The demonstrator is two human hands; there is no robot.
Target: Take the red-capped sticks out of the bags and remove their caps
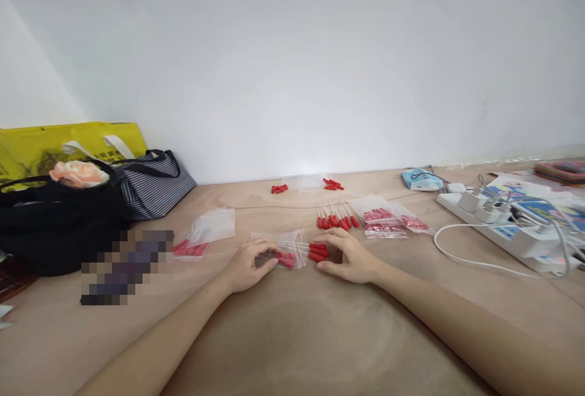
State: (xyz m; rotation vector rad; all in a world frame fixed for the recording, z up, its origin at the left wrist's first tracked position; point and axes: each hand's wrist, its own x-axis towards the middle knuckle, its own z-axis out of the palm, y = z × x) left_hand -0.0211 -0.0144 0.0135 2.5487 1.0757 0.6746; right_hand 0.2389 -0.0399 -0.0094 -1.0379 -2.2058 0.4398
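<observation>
A small clear zip bag (299, 250) lies on the table between my hands, with several red pieces inside it. My left hand (251, 263) is curled on the bag's left end, thumb and fingers on the plastic. White shafts of several red-ended sticks (317, 252) reach into the bag's right-hand mouth, while their red ends stick out. My right hand (350, 257) curves its thumb and fingers around those red ends. Just beyond it lies a row of loose red-ended sticks (337, 219), their thin white shafts pointing toward the wall.
Filled bags (381, 216) lie right of centre, and flat clear bags (212, 225) at left. Two red bundles (280, 189) sit near the wall. Bags (158, 183) stand far left; a power strip (503, 231), white cable and blue packet (421, 180) are at right.
</observation>
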